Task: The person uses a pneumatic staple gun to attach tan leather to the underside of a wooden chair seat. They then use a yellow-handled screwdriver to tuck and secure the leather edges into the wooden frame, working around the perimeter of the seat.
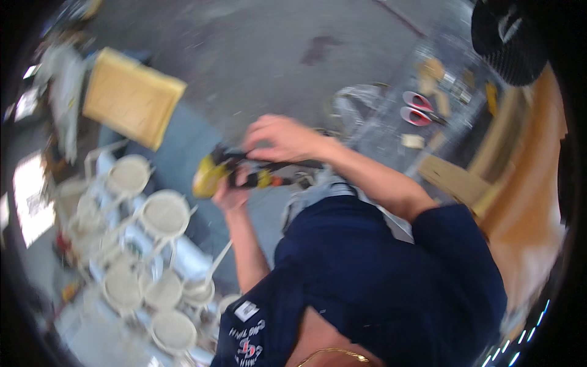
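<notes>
A yellow and black power drill (209, 177) lies across the front of my body, its orange-tipped nose turned right. My left hand (233, 191) is closed around it from below. Above the drill, my right hand (282, 138) has its fingers curled toward the thumb at the tool's black part. Motion blur hides what, if anything, is pinched there. A dark bar or strap runs between my right wrist and the drill; I cannot make out what it is.
Several round cream-coloured parts with thin legs (165, 214) stand at the left. A yellowish panel (133, 98) lies beyond them. On the right, a plastic-covered surface (391, 125) holds red-handled scissors (417, 116), a small pale block (413, 141) and wooden pieces (452, 179).
</notes>
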`<move>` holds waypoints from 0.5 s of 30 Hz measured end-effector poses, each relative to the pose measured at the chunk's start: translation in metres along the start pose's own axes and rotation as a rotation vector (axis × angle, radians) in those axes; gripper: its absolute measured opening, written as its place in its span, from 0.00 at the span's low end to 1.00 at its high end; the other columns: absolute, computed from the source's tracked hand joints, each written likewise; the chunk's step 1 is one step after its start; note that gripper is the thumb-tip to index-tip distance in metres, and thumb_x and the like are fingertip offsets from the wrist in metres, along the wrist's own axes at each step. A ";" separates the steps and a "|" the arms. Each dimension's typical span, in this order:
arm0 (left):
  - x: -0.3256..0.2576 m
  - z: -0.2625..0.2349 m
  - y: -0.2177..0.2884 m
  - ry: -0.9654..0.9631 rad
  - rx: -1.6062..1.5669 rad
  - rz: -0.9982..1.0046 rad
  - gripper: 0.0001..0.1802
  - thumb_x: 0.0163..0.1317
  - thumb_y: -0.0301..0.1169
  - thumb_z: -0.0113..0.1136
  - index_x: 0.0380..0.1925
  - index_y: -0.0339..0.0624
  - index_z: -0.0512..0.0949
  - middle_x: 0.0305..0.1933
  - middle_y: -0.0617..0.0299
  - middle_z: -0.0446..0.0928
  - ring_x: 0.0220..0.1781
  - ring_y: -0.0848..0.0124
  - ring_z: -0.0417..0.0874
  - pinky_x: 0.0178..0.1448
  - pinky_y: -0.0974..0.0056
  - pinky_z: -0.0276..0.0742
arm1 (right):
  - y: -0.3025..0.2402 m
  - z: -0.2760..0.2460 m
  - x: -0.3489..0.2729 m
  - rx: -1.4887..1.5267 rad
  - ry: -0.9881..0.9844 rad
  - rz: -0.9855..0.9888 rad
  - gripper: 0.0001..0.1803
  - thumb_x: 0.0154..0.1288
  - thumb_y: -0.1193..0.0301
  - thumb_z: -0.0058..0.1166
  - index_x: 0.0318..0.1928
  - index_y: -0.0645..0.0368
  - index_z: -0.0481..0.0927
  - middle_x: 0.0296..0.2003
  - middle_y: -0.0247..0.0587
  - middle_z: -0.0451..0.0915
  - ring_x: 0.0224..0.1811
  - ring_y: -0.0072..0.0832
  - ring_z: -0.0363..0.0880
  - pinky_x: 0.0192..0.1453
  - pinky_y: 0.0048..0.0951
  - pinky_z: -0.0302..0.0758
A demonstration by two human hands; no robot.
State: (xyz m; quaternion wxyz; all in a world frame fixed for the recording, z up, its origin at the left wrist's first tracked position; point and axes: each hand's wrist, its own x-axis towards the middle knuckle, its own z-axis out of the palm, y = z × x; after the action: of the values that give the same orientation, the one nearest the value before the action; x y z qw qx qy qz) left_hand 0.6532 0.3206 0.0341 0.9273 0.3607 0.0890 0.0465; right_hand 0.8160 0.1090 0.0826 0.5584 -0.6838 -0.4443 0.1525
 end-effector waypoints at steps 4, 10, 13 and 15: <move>-0.017 0.022 -0.008 0.174 -0.060 -0.023 0.44 0.62 0.50 0.61 0.68 0.26 0.62 0.48 0.56 0.77 0.34 0.73 0.71 0.52 0.61 0.67 | -0.005 0.005 -0.015 0.015 -0.153 0.044 0.17 0.62 0.54 0.62 0.37 0.56 0.86 0.46 0.41 0.81 0.50 0.43 0.78 0.55 0.42 0.74; -0.008 0.007 -0.017 -0.066 -0.046 0.016 0.40 0.60 0.49 0.65 0.66 0.33 0.69 0.57 0.52 0.78 0.32 0.75 0.71 0.50 0.63 0.62 | 0.017 -0.082 -0.043 0.115 0.303 0.419 0.21 0.63 0.52 0.64 0.44 0.56 0.86 0.41 0.43 0.86 0.43 0.32 0.85 0.48 0.35 0.81; -0.010 -0.007 -0.018 -0.060 -0.032 0.016 0.38 0.60 0.46 0.66 0.66 0.37 0.70 0.67 0.45 0.73 0.31 0.75 0.74 0.48 0.62 0.63 | 0.128 -0.194 -0.141 -0.322 1.055 0.831 0.14 0.58 0.63 0.65 0.42 0.56 0.87 0.38 0.41 0.88 0.40 0.34 0.86 0.46 0.36 0.81; -0.010 -0.007 -0.021 -0.040 -0.028 0.033 0.37 0.60 0.45 0.65 0.66 0.36 0.70 0.67 0.46 0.73 0.31 0.75 0.73 0.48 0.62 0.64 | 0.174 -0.269 -0.247 -0.384 1.442 1.071 0.13 0.56 0.68 0.61 0.41 0.58 0.87 0.40 0.50 0.87 0.43 0.42 0.87 0.49 0.40 0.81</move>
State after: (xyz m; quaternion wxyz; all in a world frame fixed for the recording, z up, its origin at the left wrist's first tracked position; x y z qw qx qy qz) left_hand 0.6424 0.3078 0.0163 0.9330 0.3499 0.0636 0.0556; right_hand 0.9434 -0.2488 -0.0565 0.4317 -0.8089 0.3702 -0.1489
